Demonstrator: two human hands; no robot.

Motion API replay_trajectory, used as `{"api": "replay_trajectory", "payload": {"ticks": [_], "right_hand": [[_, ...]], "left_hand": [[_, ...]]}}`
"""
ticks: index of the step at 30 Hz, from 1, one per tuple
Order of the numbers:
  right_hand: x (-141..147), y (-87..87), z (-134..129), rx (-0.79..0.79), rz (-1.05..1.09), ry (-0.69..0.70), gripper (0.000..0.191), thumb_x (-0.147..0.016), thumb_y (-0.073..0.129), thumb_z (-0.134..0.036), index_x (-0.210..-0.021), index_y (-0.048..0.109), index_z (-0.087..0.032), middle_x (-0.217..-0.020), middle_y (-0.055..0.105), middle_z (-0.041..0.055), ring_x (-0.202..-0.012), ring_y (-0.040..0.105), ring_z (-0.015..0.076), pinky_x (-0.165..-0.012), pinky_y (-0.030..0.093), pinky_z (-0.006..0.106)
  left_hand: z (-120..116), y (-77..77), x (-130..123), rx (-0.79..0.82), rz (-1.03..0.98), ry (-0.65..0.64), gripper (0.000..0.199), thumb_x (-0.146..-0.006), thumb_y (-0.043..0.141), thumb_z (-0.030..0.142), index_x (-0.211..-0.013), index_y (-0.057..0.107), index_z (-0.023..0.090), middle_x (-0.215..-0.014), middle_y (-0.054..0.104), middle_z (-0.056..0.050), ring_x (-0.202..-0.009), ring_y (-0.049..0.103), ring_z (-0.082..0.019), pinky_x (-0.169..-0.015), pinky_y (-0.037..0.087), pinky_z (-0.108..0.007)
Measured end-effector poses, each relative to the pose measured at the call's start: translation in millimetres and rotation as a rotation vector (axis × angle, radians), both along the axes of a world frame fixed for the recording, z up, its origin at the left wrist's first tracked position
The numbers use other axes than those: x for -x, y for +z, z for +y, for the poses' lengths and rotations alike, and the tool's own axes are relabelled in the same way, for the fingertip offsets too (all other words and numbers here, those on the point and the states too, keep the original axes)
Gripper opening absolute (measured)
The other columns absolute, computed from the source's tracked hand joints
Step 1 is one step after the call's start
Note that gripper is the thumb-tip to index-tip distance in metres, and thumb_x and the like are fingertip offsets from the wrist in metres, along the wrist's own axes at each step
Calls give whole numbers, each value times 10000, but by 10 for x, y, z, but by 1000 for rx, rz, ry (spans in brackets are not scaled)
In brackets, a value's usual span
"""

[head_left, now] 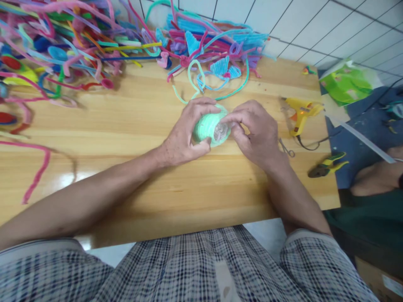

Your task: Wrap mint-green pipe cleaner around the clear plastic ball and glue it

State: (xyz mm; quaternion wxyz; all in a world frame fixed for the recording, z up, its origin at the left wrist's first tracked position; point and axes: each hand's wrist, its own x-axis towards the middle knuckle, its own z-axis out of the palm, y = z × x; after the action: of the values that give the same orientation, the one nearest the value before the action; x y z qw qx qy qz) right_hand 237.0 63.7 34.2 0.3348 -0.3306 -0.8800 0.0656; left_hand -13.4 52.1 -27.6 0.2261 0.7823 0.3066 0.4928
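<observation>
My left hand [189, 134] is wrapped around a rounded form coiled in mint-green pipe cleaner [204, 128], thumb below and fingers above. Its end facing right shows a greyish, shiny middle [221, 131]; whether this is a hollow or a filling I cannot tell. At the rim on that side, my right hand [255, 132] has its index finger and thumb bent together against the green coil. Any loose pipe cleaner end between those fingertips is too small to make out. The form is held above the wooden table [141, 188].
Tangled coloured pipe cleaners [78, 46] and a blue-pink bundle [217, 37] cover the back. To the right lie a yellow glue gun [304, 113] with its cord, scissors [287, 149] and yellow-handled pliers [327, 165]. A green bag [349, 84] and another person's arm [378, 174] are beyond.
</observation>
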Motion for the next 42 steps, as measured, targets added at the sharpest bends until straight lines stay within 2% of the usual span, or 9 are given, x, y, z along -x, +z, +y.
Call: {"api": "replay_trajectory", "payload": {"ticks": [5, 11, 22, 26, 31, 37, 42], "right_hand": [[6, 2, -8, -11, -27, -19, 204, -1127, 588, -313, -1215, 767, -354, -1097, 793, 48, -1019, 765, 253, -896, 659, 437], [22, 5, -20, -17, -1, -33, 210, -1134, 584, -333, -1187, 785, -360, -1072, 800, 49, -996, 772, 247, -873, 655, 426], [11, -4, -15, 11, 24, -6, 205, -1132, 600, -321, -1200, 789, -357, -1092, 798, 44, -1021, 772, 250, -919, 652, 443], [7, 2, -11, 45, 5, -26, 177, -1125, 622, -352, -1197, 784, -355, -1100, 808, 49, -1018, 780, 255, -911, 666, 454], [12, 32, -22, 32, -17, -9, 196, -1126, 605, -342, -1200, 785, -365, -1094, 818, 52, -1016, 787, 260, -888, 670, 457], [21, 35, -29, 18, -26, -4, 225, -1118, 587, -321, -1202, 786, -384, -1086, 825, 44, -1019, 784, 264, -900, 673, 460], [20, 24, -14, -53, -32, 28, 287, -1103, 552, -250, -1234, 778, -368, -1082, 818, 38, -985, 785, 240, -853, 666, 419]], "left_hand": [[-14, 4, -38, -56, -16, 7, 606, -1105, 518, 740, -1538, 530, 318, -1527, 641, -127, -1464, 633, -360, -1262, 556, -692], [-24, 25, -21, -37, -25, 0, 591, -1089, 584, 722, -1547, 520, 354, -1543, 638, -93, -1477, 617, -363, -1258, 546, -713], [-18, 14, -21, 3, -4, 7, 625, -1024, 707, 658, -1536, 522, 351, -1571, 651, -142, -1518, 618, -383, -1316, 487, -687], [-11, 32, -12, -38, -10, -4, 574, -1052, 660, 627, -1535, 525, 347, -1543, 661, -144, -1489, 636, -378, -1267, 526, -701], [-32, 33, -27, 26, -9, 16, 598, -1046, 654, 705, -1518, 539, 357, -1561, 662, -130, -1514, 615, -379, -1299, 505, -696], [-10, -17, -51, -42, -34, 16, 550, -1125, 509, 705, -1541, 513, 346, -1548, 629, -90, -1489, 607, -344, -1282, 542, -687], [18, -35, -47, -103, -60, -8, 575, -1101, 576, 675, -1546, 523, 315, -1524, 638, -116, -1446, 630, -364, -1226, 588, -684]]}}
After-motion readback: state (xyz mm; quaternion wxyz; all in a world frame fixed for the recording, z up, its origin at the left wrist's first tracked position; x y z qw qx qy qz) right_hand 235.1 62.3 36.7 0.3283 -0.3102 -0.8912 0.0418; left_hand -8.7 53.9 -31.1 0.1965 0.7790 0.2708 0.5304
